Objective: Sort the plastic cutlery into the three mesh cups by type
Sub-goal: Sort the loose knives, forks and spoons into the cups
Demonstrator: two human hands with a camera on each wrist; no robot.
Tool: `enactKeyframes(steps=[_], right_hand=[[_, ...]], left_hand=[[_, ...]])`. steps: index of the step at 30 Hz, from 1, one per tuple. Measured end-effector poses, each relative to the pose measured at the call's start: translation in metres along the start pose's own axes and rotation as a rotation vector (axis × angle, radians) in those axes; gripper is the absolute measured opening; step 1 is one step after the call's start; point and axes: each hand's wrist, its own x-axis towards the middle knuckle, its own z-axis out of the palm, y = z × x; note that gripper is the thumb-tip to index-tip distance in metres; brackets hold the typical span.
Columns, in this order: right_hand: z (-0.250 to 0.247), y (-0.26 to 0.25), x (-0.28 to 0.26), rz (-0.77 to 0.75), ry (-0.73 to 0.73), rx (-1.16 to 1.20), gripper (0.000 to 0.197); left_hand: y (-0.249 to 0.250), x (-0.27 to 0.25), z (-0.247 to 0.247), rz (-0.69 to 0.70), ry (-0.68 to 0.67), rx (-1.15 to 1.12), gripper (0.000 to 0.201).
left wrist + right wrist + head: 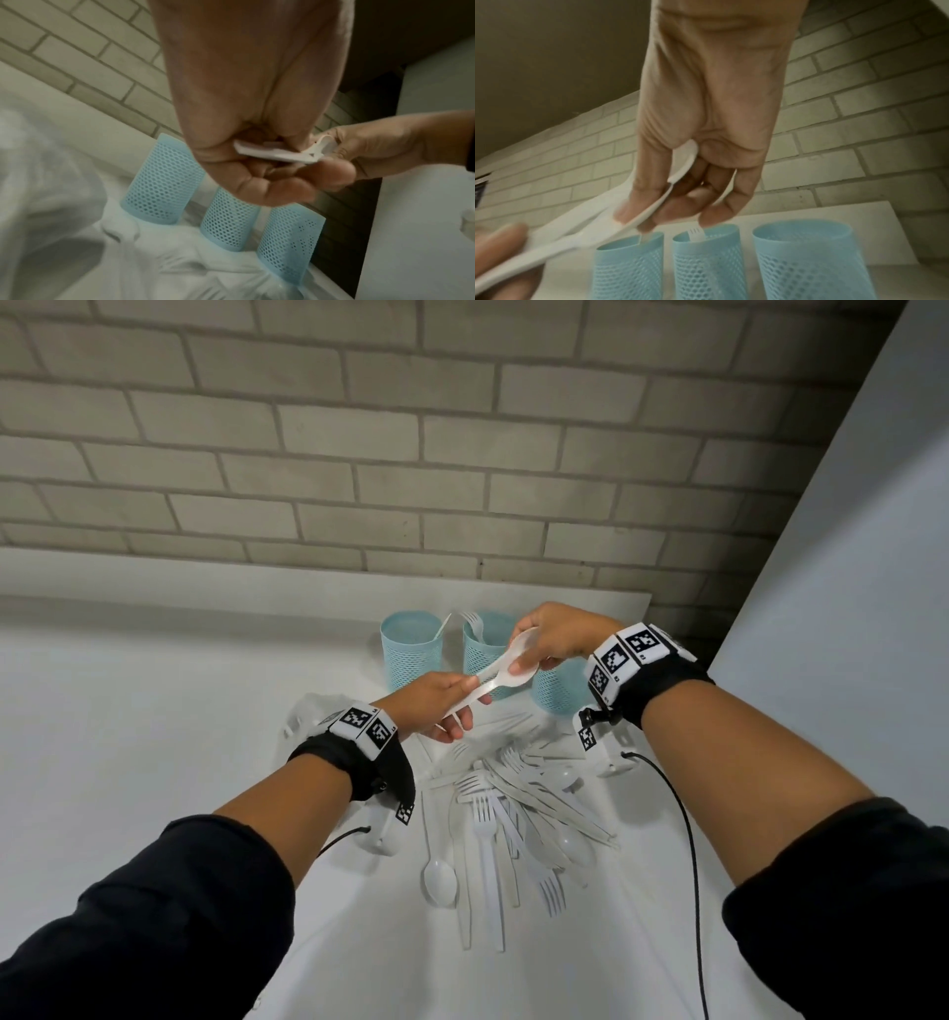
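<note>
Two white plastic spoons (pixel 506 677) are held in the air between both hands, in front of three blue mesh cups. My left hand (pixel 464 698) pinches their handle ends (pixel 270 152). Gripping the spoon bowls (pixel 682 168) is my right hand (pixel 521 654). The left cup (pixel 411 649) holds one white piece whose type I cannot tell. A fork (pixel 695 233) stands in the middle cup (pixel 485 654). My right hand partly hides the right cup (pixel 557 690). A pile of white forks, knives and spoons (pixel 513 803) lies on the table below the hands.
A lone spoon (pixel 439 880) lies at the pile's near left. Crumpled clear plastic (pixel 313 711) sits left of my left wrist. A brick wall (pixel 359 454) and a low white ledge stand behind the cups; a white panel (pixel 847 557) rises on the right. A black cable (pixel 688 839) hangs from the right wrist.
</note>
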Motion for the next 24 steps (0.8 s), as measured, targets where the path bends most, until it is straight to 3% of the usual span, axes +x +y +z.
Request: enactKeyframes(steps=[4,8,10,13,15,17,20,22,24], right_hand=[[-0.004,0.015,0.002,-0.019,0.208,0.331,0.021],[0.015,0.014,0.004,-0.045,0.32,0.653,0.006],[0.03,0.011,0.007,-0.034,0.352,0.813,0.01],[0.053,0.006,0.012,-0.019,0.189,1.027,0.017],[0.061,0.005,0.011,0.002,0.073,1.025,0.015],[0.057,0.006,0.008,0.029,0.065,0.956,0.014],[0.032,0.009,0.013,0.03,0.322,1.016,0.011],[0.009,0.018,0.019,-0.015,0.676,1.072,0.012],[-0.01,0.028,0.023,-0.011,0.99,0.867,0.008]], left_hand=[[-0.006,0.001,0.002,-0.022,0.036,-0.189,0.036],[-0.003,0.007,0.012,-0.031,0.019,-0.322,0.037],[-0.001,0.012,0.02,-0.053,0.013,-0.395,0.036],[-0.001,0.02,0.03,-0.101,0.019,-0.533,0.036],[0.0,0.024,0.035,-0.133,0.025,-0.587,0.037],[-0.001,0.025,0.038,-0.154,0.038,-0.503,0.039],[-0.001,0.025,0.033,-0.155,0.052,-0.257,0.036],[-0.004,0.026,0.023,-0.136,0.084,-0.173,0.026],[-0.009,0.028,0.011,-0.143,0.161,-0.123,0.017]])
